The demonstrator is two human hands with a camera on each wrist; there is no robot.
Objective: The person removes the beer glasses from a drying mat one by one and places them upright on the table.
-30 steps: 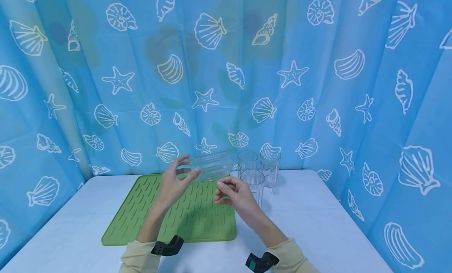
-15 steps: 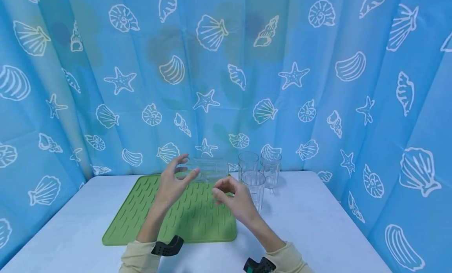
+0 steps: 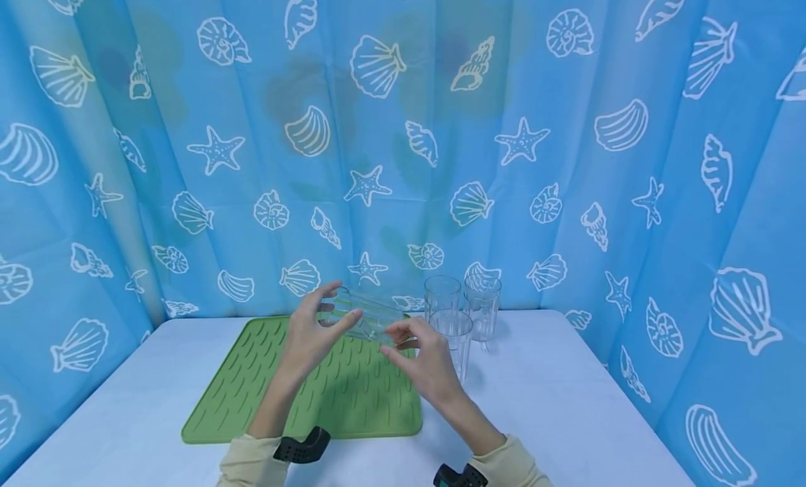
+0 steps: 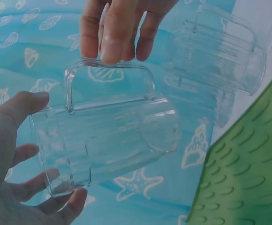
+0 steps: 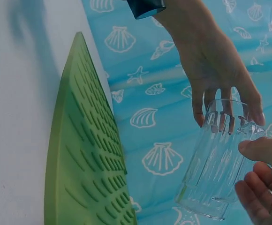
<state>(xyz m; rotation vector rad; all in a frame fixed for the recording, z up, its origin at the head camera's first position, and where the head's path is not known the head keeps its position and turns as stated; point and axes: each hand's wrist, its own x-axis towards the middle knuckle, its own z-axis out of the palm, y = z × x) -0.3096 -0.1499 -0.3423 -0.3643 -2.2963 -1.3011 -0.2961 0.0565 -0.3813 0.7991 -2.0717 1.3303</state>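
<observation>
A clear glass mug (image 3: 371, 313) lies tilted on its side in the air above the green mat. My left hand (image 3: 308, 333) holds it by the rim end, thumb on one side and fingers spread round the other, as the left wrist view shows. The handle (image 4: 110, 66) faces my right hand (image 3: 428, 357), whose thumb and fingertips pinch lightly at its outer bar. In the right wrist view the mug (image 5: 215, 164) hangs between both hands; the right thumb (image 5: 260, 149) covers part of the handle. Nothing shows inside the mug.
A green ridged drying mat (image 3: 252, 403) lies on the white table (image 3: 535, 403). Close beside the right hand stand three more clear glasses (image 3: 483, 308), grouped at the mat's right edge. A blue shell-print curtain (image 3: 403, 158) encloses the back and sides.
The mug has turned in the left hand, its base end swinging down towards the right hand. My right hand's fingers have opened from a closer pinch and now meet the mug.
</observation>
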